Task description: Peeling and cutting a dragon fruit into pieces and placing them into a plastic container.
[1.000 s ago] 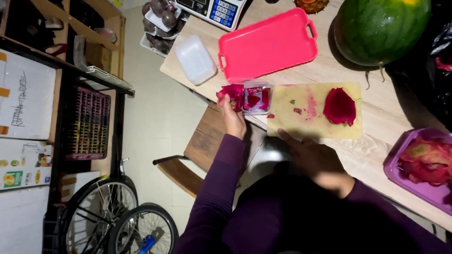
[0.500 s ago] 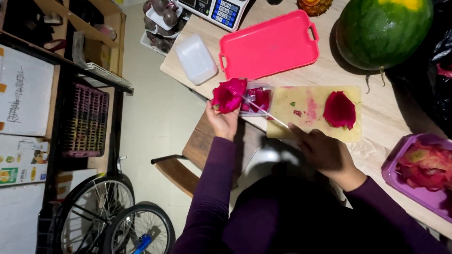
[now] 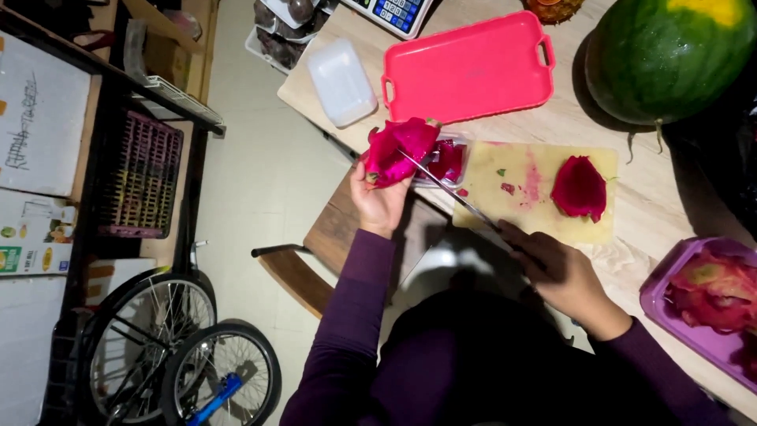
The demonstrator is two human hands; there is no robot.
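My left hand [image 3: 378, 201] holds a pink dragon fruit half [image 3: 397, 148] tilted over a small clear container [image 3: 448, 160] with pink fruit pieces in it, at the table's near left edge. My right hand [image 3: 556, 268] grips a knife [image 3: 449, 192] whose blade tip reaches into the held fruit. Another peeled magenta fruit half [image 3: 579, 188] lies on the yellow cutting board [image 3: 536, 213], to the right of the knife.
A pink tray [image 3: 467, 67] and a white lidded box [image 3: 341, 81] lie behind the board. A watermelon [image 3: 670, 51] sits far right, a purple tray of peels [image 3: 702, 304] near right. A scale [image 3: 390, 12], a wooden stool [image 3: 331, 237] and bicycle wheels [image 3: 150, 347] are around.
My left hand has lifted the dragon fruit half from the container's side and tilted it up. My right hand has brought the knife across so that its blade reaches into the fruit.
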